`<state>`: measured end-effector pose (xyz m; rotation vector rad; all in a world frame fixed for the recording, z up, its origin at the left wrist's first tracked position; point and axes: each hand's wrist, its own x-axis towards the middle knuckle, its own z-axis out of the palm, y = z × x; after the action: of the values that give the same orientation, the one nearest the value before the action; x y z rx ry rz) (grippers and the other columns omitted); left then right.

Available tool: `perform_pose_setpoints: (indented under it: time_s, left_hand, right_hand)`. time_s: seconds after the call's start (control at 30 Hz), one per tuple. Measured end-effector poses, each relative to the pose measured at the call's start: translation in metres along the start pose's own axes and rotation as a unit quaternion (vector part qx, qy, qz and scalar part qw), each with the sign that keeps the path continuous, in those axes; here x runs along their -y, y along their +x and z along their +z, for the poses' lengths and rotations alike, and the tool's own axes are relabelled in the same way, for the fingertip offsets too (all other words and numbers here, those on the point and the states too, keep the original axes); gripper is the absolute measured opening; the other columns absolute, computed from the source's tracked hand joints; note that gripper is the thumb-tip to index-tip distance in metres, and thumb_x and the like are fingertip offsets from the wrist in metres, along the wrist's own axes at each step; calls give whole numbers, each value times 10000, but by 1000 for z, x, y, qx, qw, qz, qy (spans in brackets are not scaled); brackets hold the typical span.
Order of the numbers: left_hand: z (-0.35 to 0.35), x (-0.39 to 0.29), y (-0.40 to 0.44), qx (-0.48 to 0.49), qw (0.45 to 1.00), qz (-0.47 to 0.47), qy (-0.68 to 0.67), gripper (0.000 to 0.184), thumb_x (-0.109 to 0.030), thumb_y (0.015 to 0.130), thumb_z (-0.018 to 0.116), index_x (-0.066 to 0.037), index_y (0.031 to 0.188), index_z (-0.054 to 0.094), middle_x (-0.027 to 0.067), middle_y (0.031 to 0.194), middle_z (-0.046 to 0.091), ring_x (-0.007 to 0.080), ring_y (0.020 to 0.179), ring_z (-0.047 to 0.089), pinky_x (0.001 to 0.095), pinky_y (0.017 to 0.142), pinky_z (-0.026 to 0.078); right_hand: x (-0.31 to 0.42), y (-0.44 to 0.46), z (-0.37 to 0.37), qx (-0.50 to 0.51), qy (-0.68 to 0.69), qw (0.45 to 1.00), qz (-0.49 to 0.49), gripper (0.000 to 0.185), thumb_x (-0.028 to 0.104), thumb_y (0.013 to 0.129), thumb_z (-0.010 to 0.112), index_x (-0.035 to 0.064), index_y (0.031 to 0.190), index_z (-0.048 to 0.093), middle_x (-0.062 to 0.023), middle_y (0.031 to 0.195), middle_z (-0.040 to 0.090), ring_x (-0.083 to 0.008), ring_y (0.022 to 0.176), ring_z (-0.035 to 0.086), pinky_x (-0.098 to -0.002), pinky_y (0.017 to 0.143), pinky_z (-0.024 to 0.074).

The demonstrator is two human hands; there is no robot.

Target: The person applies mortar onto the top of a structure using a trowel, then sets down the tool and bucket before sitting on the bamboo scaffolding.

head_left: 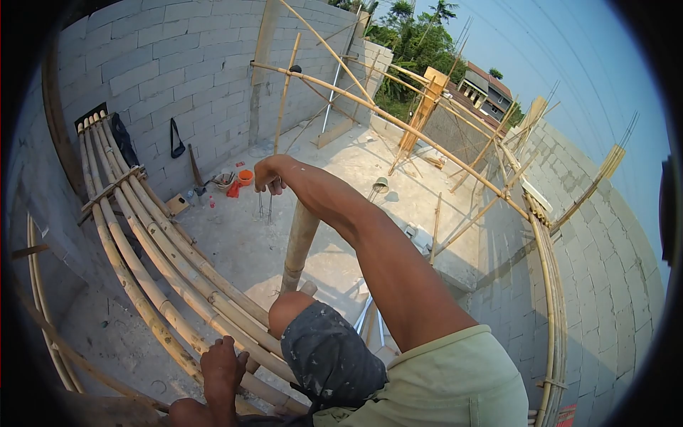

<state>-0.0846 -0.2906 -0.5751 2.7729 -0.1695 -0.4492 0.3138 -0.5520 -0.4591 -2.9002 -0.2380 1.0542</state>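
Observation:
My right arm reaches out across the view, and my right hand (pixel 270 175) hangs bent at the wrist with its fingers drooping loosely, a little apart. Nothing shows in it. Just below my forearm stands a thick upright bamboo pole (pixel 299 245), its upper end hidden behind the arm. My left hand (pixel 223 364) is near my knee, fingers curled inward, beside a row of bamboo poles (pixel 186 281). Whether anything is inside that curl is hidden. My bent leg in paint-spotted dark shorts (pixel 329 352) is over the poles.
Grey block walls (pixel 171 64) enclose a concrete floor (pixel 320 160) far below. Bamboo scaffolding (pixel 405 128) crosses ahead, and more poles (pixel 551 306) run along the right wall. An orange bucket (pixel 246 177), a pail of tools (pixel 225 181) and a hanging black bag (pixel 176 140) are at the left.

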Motion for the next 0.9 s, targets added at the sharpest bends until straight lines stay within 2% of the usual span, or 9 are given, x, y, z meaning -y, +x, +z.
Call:
perform_pose_setpoints:
  time_s: [0.73,0.83,0.9]
  left_hand:
    - [2,1,0,-14,1000,17,5,447,-362,853,770,-16,1089,615,181,1048,687,354,965,700,490,833,549]
    - [-5,-4,-2,15,1000,-9,-8,493,-370,855,773,-25,1175,624,193,1116,693,374,1042,683,483,897,535]
    - [0,-1,-1,2,1000,2,-1,467,-367,856,770,-21,1131,620,185,1082,689,362,1004,691,487,866,541]
  right_hand:
    - [3,-4,0,0,1,1000,-5,442,301,922,646,17,1261,670,-177,1069,757,-253,891,752,-422,820,599]
    - [3,-4,-1,1,-2,1000,-5,444,297,918,649,8,1254,668,-179,1055,759,-251,878,753,-421,812,602]
    - [2,-3,-1,1,2,1000,-4,449,298,914,654,6,1254,666,-180,1049,759,-253,876,753,-423,813,602]
